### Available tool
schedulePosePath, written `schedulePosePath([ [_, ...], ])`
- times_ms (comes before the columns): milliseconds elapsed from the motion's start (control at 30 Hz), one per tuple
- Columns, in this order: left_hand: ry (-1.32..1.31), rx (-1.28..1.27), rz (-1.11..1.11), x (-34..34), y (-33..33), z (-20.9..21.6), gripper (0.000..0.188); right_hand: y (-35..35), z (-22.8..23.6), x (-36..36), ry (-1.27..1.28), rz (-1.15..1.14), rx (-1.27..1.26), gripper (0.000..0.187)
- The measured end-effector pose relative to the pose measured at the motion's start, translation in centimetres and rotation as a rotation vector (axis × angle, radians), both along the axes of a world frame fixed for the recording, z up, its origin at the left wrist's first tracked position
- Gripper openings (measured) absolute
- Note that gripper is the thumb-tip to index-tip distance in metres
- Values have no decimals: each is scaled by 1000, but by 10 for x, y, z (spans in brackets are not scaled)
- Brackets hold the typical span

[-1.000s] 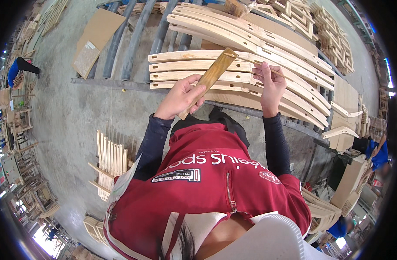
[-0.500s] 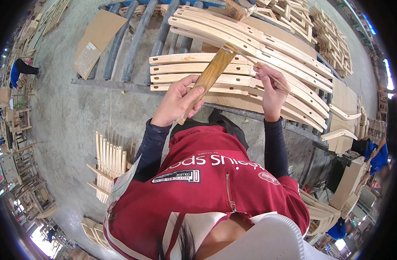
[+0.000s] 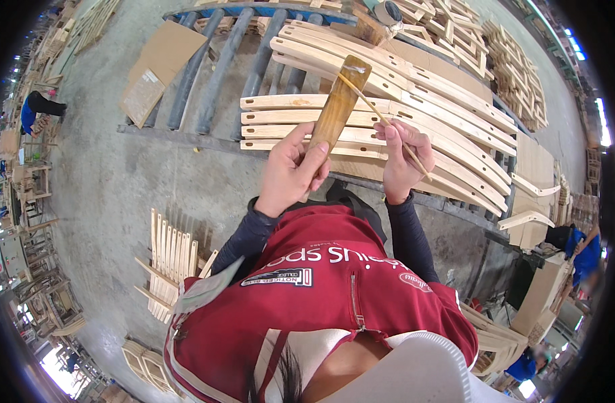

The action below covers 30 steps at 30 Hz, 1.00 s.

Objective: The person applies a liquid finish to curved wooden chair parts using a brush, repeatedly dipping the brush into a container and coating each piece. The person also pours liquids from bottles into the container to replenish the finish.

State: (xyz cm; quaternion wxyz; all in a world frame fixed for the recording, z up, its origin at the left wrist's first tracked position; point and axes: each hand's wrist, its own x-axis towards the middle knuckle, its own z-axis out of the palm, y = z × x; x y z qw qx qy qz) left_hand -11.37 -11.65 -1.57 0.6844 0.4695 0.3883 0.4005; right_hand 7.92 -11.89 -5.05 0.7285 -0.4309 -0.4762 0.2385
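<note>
My left hand [image 3: 298, 166] is closed round the lower part of a flat, yellow-brown wooden strip [image 3: 335, 111], held tilted with its far end up. A small whitish smear of paste [image 3: 355, 68] sits near that far end. Between the fingertips of my right hand [image 3: 408, 161] is a thin wooden stick [image 3: 365, 101], which slants across the strip, its tip by the smear. Below both hands lie several pale, curved wooden slats [image 3: 280, 117] with slots and holes near their ends, side by side on a roller conveyor.
Conveyor rollers [image 3: 223, 74] show at the left, beside a cardboard sheet [image 3: 161, 64]. A container [image 3: 388, 12] stands on a wooden block at the far side. Stacked wooden frames [image 3: 515, 74] lie at the far right. More slats [image 3: 169, 258] stand on the floor at left. Other people work at both sides.
My right hand has moved left, bringing the stick's tip across the strip's far end. The strip is more upright, and my left hand has shifted slightly right.
</note>
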Motion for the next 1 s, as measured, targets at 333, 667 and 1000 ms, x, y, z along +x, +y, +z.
schedulePosePath([
  [333, -89, 72, 201, 19, -15, 7, 26, 14, 7, -22, -93, -99, 162, 11],
  [667, -69, 147, 266, 16, -12, 5, 23, 32, 8, -7, -136, -198, 143, 7],
  [1000, -34, 4, 332, -27, 11, -22, 22, 41, -57, 124, -524, -173, -566, 21],
])
